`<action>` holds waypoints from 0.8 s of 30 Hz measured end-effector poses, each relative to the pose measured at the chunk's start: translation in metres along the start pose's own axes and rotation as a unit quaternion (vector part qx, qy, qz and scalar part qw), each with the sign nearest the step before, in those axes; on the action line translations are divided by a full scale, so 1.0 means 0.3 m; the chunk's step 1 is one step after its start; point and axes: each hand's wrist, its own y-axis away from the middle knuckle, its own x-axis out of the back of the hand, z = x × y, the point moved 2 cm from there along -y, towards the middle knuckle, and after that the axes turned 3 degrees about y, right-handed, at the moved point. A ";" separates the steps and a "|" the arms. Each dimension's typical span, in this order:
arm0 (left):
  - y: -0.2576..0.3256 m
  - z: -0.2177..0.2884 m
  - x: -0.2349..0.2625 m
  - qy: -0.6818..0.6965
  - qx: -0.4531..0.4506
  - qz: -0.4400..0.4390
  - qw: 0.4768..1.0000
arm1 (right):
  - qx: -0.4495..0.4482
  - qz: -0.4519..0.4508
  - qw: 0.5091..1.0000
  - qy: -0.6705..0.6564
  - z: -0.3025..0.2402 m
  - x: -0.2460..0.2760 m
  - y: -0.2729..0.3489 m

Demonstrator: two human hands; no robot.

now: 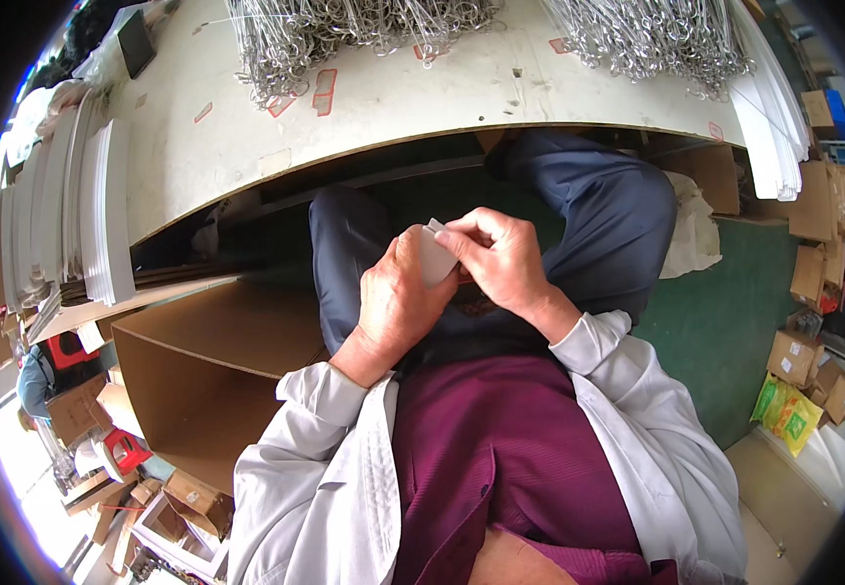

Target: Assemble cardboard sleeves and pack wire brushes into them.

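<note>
Above my lap, my left hand [398,297] is closed around a small white flat piece [436,257], like a card or a thin packet. My right hand [500,255] pinches the top edge of the same piece between thumb and fingers. The two hands almost touch there. What exactly the white piece is cannot be made out, since the fingers cover much of it. Beyond my knees is a pale worktable [345,132], with bundles of metal wires with looped ends [345,34] at its far side.
More looped metal wires [652,44] lie at the table's far right. White panels stand upright at the left [101,214] and right [768,127]. An open cardboard box [208,380] is beside my left leg. At far left, a person [35,382] is partly visible among boxes.
</note>
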 end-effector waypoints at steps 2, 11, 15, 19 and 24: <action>-0.001 0.000 -0.002 -0.002 0.016 -0.019 1.000 | -0.083 -0.008 0.993 -0.081 0.004 0.020 -0.009; 0.003 -0.001 -0.001 -0.012 -0.042 0.011 0.999 | -0.164 -0.040 0.974 -0.153 0.007 0.024 -0.024; 0.006 -0.014 -0.013 -0.008 -0.043 0.018 0.999 | -0.158 -0.047 0.977 -0.137 0.018 0.023 -0.027; 0.010 -0.028 -0.020 0.009 -0.024 0.020 0.999 | -0.137 -0.047 0.983 -0.112 0.006 0.020 -0.029; 0.020 -0.032 -0.021 0.013 -0.013 0.012 1.000 | -0.146 -0.049 0.983 -0.098 -0.002 0.011 -0.015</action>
